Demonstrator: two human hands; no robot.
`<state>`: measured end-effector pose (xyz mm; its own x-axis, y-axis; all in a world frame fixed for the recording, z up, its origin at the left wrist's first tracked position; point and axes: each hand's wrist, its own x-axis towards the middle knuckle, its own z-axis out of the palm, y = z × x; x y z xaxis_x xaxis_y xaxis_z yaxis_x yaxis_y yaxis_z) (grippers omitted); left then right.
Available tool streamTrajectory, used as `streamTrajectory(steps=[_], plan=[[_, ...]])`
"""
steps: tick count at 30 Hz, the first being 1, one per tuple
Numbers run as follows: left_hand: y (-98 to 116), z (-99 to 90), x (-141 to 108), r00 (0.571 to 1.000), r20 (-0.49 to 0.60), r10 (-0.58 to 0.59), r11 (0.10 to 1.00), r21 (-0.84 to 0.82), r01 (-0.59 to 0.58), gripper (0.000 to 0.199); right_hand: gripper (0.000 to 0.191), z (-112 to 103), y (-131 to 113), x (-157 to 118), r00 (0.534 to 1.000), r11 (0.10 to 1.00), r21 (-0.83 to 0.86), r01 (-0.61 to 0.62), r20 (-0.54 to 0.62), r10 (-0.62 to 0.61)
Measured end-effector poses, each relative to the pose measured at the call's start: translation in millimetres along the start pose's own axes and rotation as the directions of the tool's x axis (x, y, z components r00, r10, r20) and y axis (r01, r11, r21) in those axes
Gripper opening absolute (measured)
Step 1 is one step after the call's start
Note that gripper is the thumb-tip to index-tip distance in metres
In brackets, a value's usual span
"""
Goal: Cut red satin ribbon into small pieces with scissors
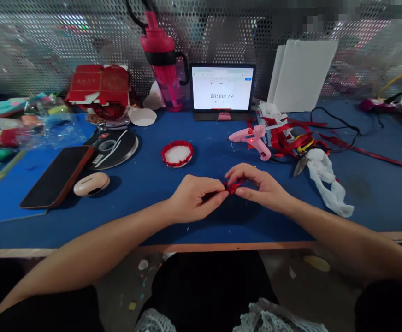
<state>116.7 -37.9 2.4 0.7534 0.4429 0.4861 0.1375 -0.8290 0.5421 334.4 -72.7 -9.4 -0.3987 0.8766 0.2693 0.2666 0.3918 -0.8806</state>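
Left hand (pixel 194 199) and right hand (pixel 259 186) each close to a narrow pinch on a small folded red ribbon (pixel 233 186), held at centre frame above the blue work mat (pixel 145 216). Toward the upper right sits a pink glue gun (pixel 252 142), beside tangled red ribbon (pixel 287 138) and dark-bladed scissors (pixel 300 165), with white netting (pixel 327 182) just below. Left of centre lies a red-edged white disc (pixel 177 153); farther up, a tablet (pixel 221 87) shows 00:00:29.

Tablet (pixel 221 87) stands on the bench (pixel 135 198), behind the disc (pixel 177 153). Glue gun (pixel 251 140) lies right of the disc, phone (pixel 56 177) left of it, tape roll (pixel 113 147) just beside the phone.
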Motion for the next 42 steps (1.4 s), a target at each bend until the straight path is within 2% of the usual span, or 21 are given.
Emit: streamTrajectory(steps=[3, 5, 8, 10, 12, 15, 17, 21, 25, 28, 31, 34, 37, 39, 42], plan=[[0.3, -0.8, 0.0, 0.999, 0.002, -0.034, 0.999, -0.042, 0.034, 0.025, 0.021, -0.2, -4.6, -1.0, 0.997, 0.991, -0.110, 0.078, -0.006, -0.079], [1.8, -1.4, 1.4, 0.985, 0.055, -0.165, 0.963, -0.205, 0.172, 0.030, 0.019, 0.9, -7.1, -2.9, 0.997, 0.993, -0.088, 0.083, 0.014, -0.082], [3.8, -1.2, 5.1, 0.903, 0.251, -0.349, 0.750, -0.503, 0.430, 0.040, 0.020, 3.4, -10.0, -6.0, 0.991, 1.000, 0.013, 0.000, 0.134, -0.002], [3.7, -0.7, 7.5, 0.847, 0.368, -0.384, 0.622, -0.575, 0.532, 0.038, 0.022, 4.9, -11.6, -7.3, 0.981, 0.998, 0.028, -0.050, 0.188, 0.044], [2.4, -0.6, 9.0, 0.812, 0.453, -0.368, 0.567, -0.582, 0.583, 0.036, 0.024, 5.7, -13.1, -7.9, 0.978, 0.998, 0.013, -0.067, 0.201, 0.063], [0.2, -1.8, 9.6, 0.799, 0.507, -0.322, 0.562, -0.577, 0.592, 0.036, 0.023, 5.1, -15.8, -8.0, 0.978, 0.996, -0.018, -0.082, 0.192, 0.084], [0.1, -4.0, 9.3, 0.807, 0.495, -0.322, 0.583, -0.568, 0.581, 0.034, 0.021, 3.7, -17.8, -7.9, 0.980, 0.996, -0.038, -0.084, 0.179, 0.090], [2.6, -10.7, 8.6, 0.852, 0.425, -0.307, 0.702, -0.503, 0.504, 0.028, 0.030, 0.7, -20.5, -7.7, 0.972, 0.995, 0.002, -0.095, 0.215, 0.093], [4.7, -15.3, 8.6, 0.857, 0.447, -0.255, 0.771, -0.440, 0.459, 0.026, 0.034, 0.5, -19.5, -8.0, 0.940, 0.970, 0.102, -0.221, 0.289, 0.184], [6.2, -17.2, 9.2, 0.845, 0.469, -0.256, 0.768, -0.432, 0.473, 0.025, 0.034, 1.2, -18.5, -8.3, 0.915, 0.943, 0.151, -0.297, 0.328, 0.236], [8.0, -19.5, 9.6, 0.832, 0.486, -0.268, 0.761, -0.423, 0.492, 0.024, 0.034, 0.7, -19.1, -8.1, 0.903, 0.938, 0.143, -0.315, 0.348, 0.250], [8.1, -20.7, 9.2, 0.835, 0.480, -0.269, 0.775, -0.407, 0.484, 0.026, 0.034, -1.2, -20.4, -7.8, 0.909, 0.955, 0.104, -0.278, 0.349, 0.227], [6.9, -19.1, 8.9, 0.845, 0.443, -0.300, 0.783, -0.391, 0.483, 0.026, 0.033, -3.1, -20.8, -7.8, 0.937, 0.980, 0.022, -0.198, 0.297, 0.183], [6.9, -16.8, 9.2, 0.837, 0.423, -0.347, 0.740, -0.425, 0.521, 0.025, 0.030, -3.6, -20.7, -7.8, 0.957, 0.988, -0.018, -0.155, 0.247, 0.154], [9.1, -12.8, 9.9, 0.814, 0.425, -0.395, 0.628, -0.522, 0.577, 0.022, 0.024, -2.8, -21.0, -7.8, 0.972, 0.993, -0.047, -0.107, 0.203, 0.114]])
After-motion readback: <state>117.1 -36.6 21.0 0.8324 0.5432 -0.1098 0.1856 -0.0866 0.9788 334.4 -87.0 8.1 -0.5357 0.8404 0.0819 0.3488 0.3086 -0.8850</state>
